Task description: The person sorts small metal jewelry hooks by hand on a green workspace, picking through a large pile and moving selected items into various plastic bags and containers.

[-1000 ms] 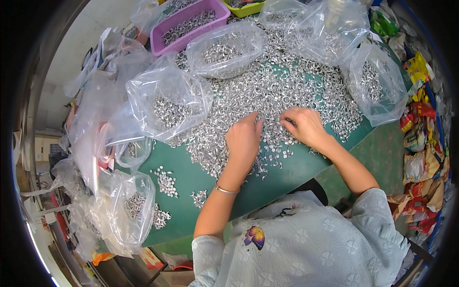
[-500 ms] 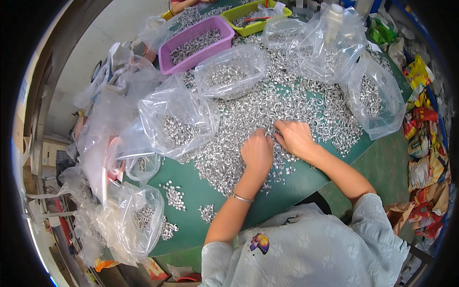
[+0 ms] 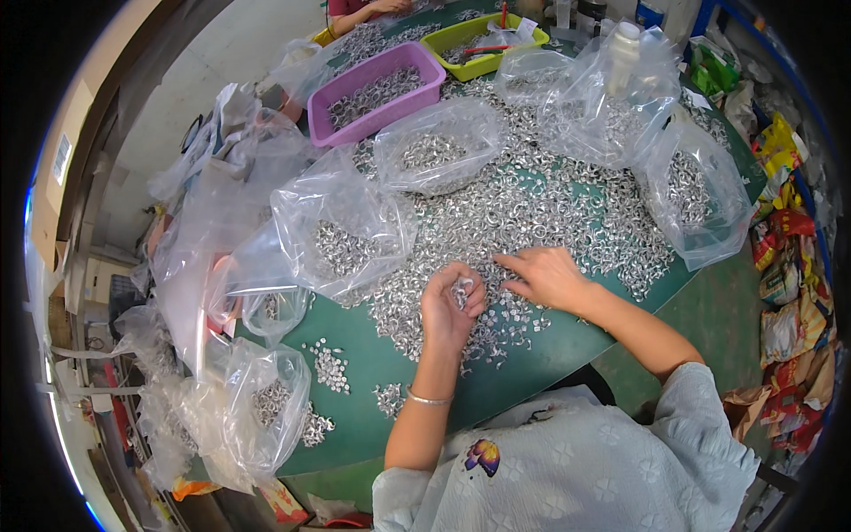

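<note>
Small shiny metal rings, some of them open like hooks, lie in a wide, loose pile [image 3: 479,213] across the green table [image 3: 523,355]. At the near edge of the pile, my left hand [image 3: 450,306] is turned palm up with its fingers curled around a few of these metal rings [image 3: 462,291]. A silvery bangle sits on that wrist. Just to its right, my right hand [image 3: 548,277] rests low over the rings. Its index finger reaches left and its thumb stands apart, with nothing visible between them.
Clear plastic bags of rings [image 3: 341,244] stand left, behind and right of the pile. Farther back are a purple basin [image 3: 377,93] and a yellow-green basin [image 3: 483,49]. Two small heaps [image 3: 328,365] lie at left. Another person's hand [image 3: 390,7] shows at the far edge.
My left hand has drawn back to the left, away from my right hand, and rolled palm up, showing rings in its fingers. My right hand has stayed almost in place.
</note>
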The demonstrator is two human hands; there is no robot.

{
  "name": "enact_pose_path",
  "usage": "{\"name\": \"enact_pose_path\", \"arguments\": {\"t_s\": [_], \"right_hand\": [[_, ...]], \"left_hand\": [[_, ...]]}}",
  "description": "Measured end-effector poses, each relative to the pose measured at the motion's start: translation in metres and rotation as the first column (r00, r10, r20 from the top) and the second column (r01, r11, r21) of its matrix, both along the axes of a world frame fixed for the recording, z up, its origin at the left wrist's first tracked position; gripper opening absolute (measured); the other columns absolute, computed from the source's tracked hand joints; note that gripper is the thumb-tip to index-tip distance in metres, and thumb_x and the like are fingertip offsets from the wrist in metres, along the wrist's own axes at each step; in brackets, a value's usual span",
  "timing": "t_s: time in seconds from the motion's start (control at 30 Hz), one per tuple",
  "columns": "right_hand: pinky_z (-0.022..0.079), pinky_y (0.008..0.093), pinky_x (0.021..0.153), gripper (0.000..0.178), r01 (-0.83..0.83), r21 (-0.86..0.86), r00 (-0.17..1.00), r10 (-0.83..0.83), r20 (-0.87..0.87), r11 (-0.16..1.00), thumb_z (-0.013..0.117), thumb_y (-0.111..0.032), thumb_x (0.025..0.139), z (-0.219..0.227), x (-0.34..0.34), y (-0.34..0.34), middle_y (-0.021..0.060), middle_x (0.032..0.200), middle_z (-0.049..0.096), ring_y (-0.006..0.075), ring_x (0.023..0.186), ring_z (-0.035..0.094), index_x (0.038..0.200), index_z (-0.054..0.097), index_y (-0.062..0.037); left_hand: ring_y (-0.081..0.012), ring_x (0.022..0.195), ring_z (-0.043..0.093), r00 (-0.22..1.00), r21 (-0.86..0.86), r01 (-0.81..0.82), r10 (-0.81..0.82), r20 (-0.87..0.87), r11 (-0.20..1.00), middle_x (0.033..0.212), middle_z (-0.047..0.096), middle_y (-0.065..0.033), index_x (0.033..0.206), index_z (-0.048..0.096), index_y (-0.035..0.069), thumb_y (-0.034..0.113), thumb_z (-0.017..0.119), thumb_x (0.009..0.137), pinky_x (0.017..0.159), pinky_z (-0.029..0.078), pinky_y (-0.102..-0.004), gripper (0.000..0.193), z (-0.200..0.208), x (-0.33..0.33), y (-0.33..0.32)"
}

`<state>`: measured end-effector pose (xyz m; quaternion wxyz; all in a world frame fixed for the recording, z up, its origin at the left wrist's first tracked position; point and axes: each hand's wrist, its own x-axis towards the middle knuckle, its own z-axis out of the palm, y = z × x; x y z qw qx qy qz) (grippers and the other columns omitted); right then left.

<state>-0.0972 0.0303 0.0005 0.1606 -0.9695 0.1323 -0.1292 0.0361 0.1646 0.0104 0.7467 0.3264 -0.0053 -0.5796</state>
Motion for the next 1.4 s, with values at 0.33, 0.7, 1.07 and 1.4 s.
{"name": "enact_pose_path", "arguments": {"t_s": [0.33,0.7,1.07,1.4], "right_hand": [[0.045,0.0416,0.057,0.011,0.32,0.343,0.945,-0.322,-0.051,0.883,0.055,-0.013,0.084,0.028,-0.01,-0.008,0.0148,0.071,0.062,0.0318,0.065,0.06,0.089,0.063,-0.0067],[0.043,0.0235,0.064,0.02,-0.018,0.992,0.994,-0.109,0.031,0.124,0.042,-0.008,0.091,0.04,0.023,0.041,0.003,0.082,0.055,0.0112,0.078,0.055,0.107,0.054,-0.0056],[0.032,0.0408,0.099,0.033,-0.078,0.657,0.979,-0.067,0.192,0.75,0.06,-0.015,0.082,0.019,0.042,-0.034,0.011,0.115,0.055,0.0281,0.112,0.047,0.112,0.055,-0.0025],[0.036,0.0441,0.089,0.035,-0.255,0.075,0.967,0.253,0.036,0.964,0.069,-0.018,0.071,0.004,0.014,-0.017,0.0072,0.126,0.046,0.03,0.121,0.038,0.103,0.059,-0.0108]], "left_hand": [[-0.0087,0.063,0.046,0.976,0.034,0.145,-0.137,-0.167,0.989,0.077,0.051,-0.0021,0.111,0.052,-0.001,0.009,0.05,0.089,0.048,0.036,-0.0172,0.024,-0.015,-0.019,0.032],[-0.0154,0.072,0.058,0.981,0.266,0.159,-0.121,-0.154,0.951,0.083,0.059,-0.0065,0.105,0.053,0.001,0.025,0.043,0.095,0.059,0.051,-0.025,0.028,-0.006,-0.01,0.023],[-0.0081,0.054,0.041,0.996,0.291,0.016,0.009,-0.084,0.956,0.068,0.048,-0.0019,0.087,0.055,0.004,0.026,0.052,0.093,0.044,0.033,-0.0176,0.022,0.01,-0.019,0.014],[-0.0059,0.057,0.044,0.949,0.242,-0.082,0.002,0.314,0.967,0.076,0.055,-0.0018,0.111,0.056,-0.003,0.015,0.05,0.092,0.042,0.029,-0.0158,0.026,0.001,0.022,0.012]]}}
